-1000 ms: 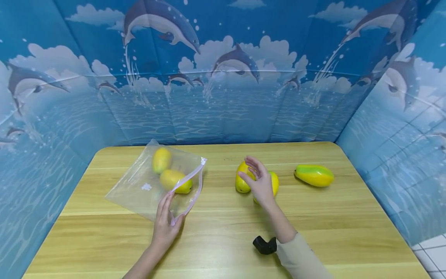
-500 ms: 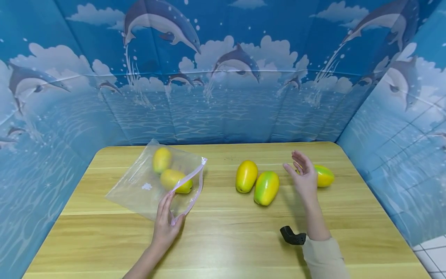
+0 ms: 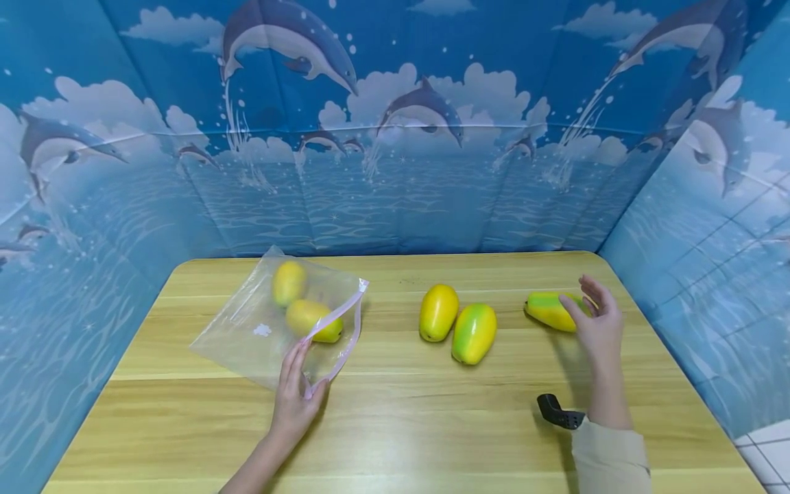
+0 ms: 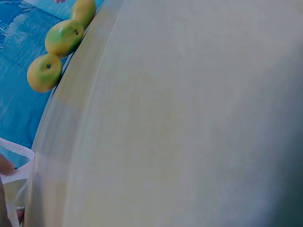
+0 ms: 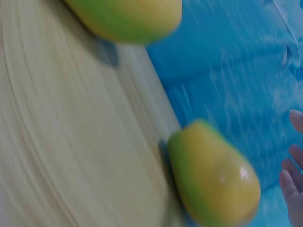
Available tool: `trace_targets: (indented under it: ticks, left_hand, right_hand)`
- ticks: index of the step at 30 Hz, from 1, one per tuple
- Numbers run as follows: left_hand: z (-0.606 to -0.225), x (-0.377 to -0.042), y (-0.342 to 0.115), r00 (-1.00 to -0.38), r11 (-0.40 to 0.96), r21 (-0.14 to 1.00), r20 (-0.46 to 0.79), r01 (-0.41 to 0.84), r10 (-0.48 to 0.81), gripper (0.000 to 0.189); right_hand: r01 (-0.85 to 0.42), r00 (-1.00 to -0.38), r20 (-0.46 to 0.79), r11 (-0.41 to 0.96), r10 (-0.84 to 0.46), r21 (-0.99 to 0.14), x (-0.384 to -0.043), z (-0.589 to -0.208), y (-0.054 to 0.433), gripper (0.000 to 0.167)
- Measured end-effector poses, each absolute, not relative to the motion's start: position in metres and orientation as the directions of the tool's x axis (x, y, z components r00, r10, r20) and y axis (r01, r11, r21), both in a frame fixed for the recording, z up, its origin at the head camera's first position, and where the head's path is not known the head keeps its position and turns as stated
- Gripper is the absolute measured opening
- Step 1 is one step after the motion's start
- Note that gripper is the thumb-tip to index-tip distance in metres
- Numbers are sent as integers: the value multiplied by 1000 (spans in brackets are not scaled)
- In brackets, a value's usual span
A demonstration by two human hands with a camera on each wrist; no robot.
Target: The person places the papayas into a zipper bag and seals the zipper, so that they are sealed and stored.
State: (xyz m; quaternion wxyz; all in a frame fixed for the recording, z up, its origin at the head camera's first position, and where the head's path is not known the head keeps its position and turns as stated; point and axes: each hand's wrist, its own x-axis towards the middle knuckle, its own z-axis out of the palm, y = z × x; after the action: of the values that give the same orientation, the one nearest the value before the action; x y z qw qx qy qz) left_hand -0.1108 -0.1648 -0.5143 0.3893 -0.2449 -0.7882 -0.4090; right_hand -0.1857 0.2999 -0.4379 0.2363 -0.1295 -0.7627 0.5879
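A clear zip bag (image 3: 247,343) with a pale pink zip edge lies on the left of the table, two yellow mangoes (image 3: 288,283) inside it. My left hand (image 3: 295,405) grips the bag's mouth, fingers on its upper edge and thumb by the lower. In the left wrist view only a bit of that hand shows beside the zip edge (image 4: 19,150). At the right, my right hand (image 3: 600,326) hovers with spread, slightly bent fingers, partly covering a green-yellow mango (image 3: 549,310). Nothing is in its grasp. Its fingertips show at the right wrist view's edge, near a mango (image 5: 215,179).
Two more mangoes, one yellow (image 3: 439,313) and one green-striped (image 3: 474,334), lie side by side mid-table. A black wrist-camera mount (image 3: 558,413) sticks out from the right wrist. Dolphin-print curtains (image 3: 395,192) stand behind and beside the wooden table (image 3: 395,425).
My right hand has moved rightward from over the two middle mangoes, past them, to the mango at the far right. My left hand and the bag have stayed in place.
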Motion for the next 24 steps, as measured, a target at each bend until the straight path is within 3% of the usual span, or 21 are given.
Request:
trace_targets:
  ticks: [9,17,24]
  left_hand:
    - [-515,-111,-165,-591,556,461,804,692,69,92]
    - [-514,-111,-165,-588,557,460,806,692,64,92]
    - [-514,-111,-164,-588,558,460,806,691,65,91]
  right_hand:
    - [87,-883,103,376,458,-922,-180,-452,336,61]
    - [98,-925,85,448,371,-888,-185,-483,364,68]
    - [114,-970,-2,445,245,-888,-178,-472,360,73]
